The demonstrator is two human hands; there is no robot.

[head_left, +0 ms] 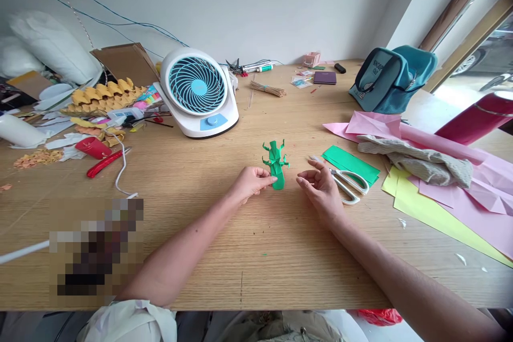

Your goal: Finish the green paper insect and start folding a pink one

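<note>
The paper figure (274,164) is green, the scissor handles (340,173) white, the far fan (198,87) white and blue, the right bottle (476,117) crimson.

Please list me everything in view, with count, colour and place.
paper figure: 1, green, in left hand
scissors: 1, white handles, by right hand
paper: several sheets, green, pink, yellow, right
knitted cloth: uncounted, grey, on paper
cylinder: 1, red, far right
bag: 1, teal, back right
fan: 1, white, blue, back left
stick bundle: 1, tan, right of fan
tool: 1, red, left
smaller clutter: uncounted, mixed, left and back
pixelated patch: 1, contents hidden, lower left
table: 1, brown, beneath
left hand: 1, centre
right hand: 1, centre right
</note>
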